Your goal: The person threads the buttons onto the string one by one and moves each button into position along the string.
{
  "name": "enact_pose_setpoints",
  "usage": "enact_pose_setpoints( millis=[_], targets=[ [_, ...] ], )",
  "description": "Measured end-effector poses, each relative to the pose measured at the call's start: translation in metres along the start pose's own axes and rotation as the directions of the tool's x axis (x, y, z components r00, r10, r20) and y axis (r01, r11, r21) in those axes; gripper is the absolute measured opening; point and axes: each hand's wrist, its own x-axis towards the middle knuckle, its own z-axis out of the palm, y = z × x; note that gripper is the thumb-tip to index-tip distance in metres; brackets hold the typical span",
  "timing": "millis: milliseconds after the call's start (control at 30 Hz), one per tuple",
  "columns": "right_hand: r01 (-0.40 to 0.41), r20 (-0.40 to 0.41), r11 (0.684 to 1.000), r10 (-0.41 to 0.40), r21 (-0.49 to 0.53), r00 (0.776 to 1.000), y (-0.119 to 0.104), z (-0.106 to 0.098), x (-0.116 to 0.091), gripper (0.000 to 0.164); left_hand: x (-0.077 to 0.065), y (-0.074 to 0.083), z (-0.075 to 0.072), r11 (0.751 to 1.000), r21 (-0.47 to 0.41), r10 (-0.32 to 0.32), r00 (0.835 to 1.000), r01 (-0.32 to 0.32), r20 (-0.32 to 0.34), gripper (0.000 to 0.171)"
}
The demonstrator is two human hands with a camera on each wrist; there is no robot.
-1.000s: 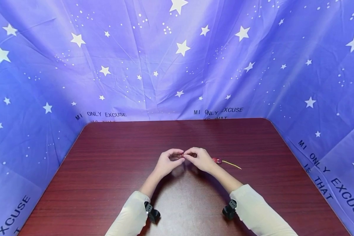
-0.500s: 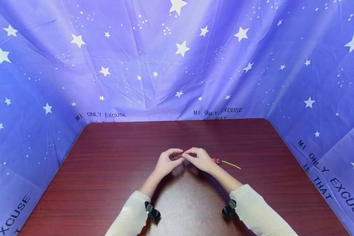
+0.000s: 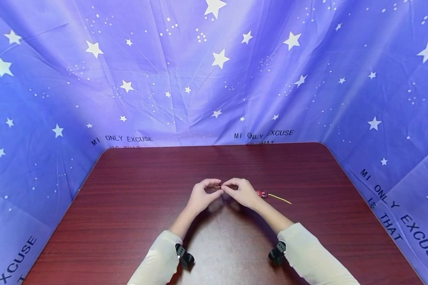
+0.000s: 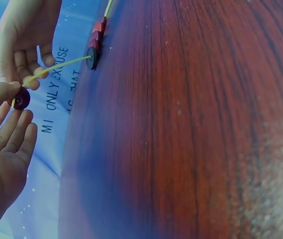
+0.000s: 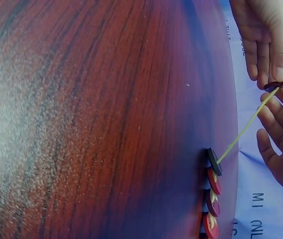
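Observation:
My left hand [image 3: 199, 196] pinches a small dark round button [image 4: 21, 98] by its edge, between thumb and fingers. Close against it, my right hand [image 3: 243, 193] has its thumb and index fingertips on the yellow string [image 5: 243, 130] where that meets the button; the exact contact is partly hidden. From there the string slants down to a black button [image 5: 214, 162] on the table. Red and dark red buttons [image 5: 212, 204] follow it in a row on the same string. Both hands are held above the table, fingertips nearly meeting.
The brown wood-grain table [image 3: 146, 170] spreads around the hands. Beyond its edges hangs a blue-purple cloth [image 3: 185, 71] with white stars and lettering. To the right of my right hand, the string's loose yellow tail [image 3: 279, 198] lies on the tabletop.
Both hands keep almost the same place. My right fingertips shifted slightly left, then back right, at the button. The row of buttons on the table has not moved.

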Motion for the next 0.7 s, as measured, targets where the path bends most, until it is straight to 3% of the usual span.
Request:
enact_pose_setpoints(
  millis=[367, 600, 700],
  targets=[
    [0.005, -0.015, 1.000, -0.005, 0.021, 1.000, 0.000, 0.000, -0.002, 0.014, 0.001, -0.002, -0.001, 0.999, 0.011, -0.037, 0.997, 0.037, -0.063, 0.023],
    [-0.004, -0.025, 1.000, 0.004, 0.008, 1.000, -0.002, -0.001, -0.003, 0.015, 0.008, -0.032, 0.004, 0.995, -0.044, -0.096, 0.990, 0.092, -0.103, 0.022],
    [-0.002, -0.029, 1.000, 0.003, 0.003, 1.000, -0.002, -0.001, -0.004, 0.015, 0.008, -0.036, 0.005, 0.994, -0.050, -0.098, 0.988, 0.093, -0.116, 0.021]
  ],
)
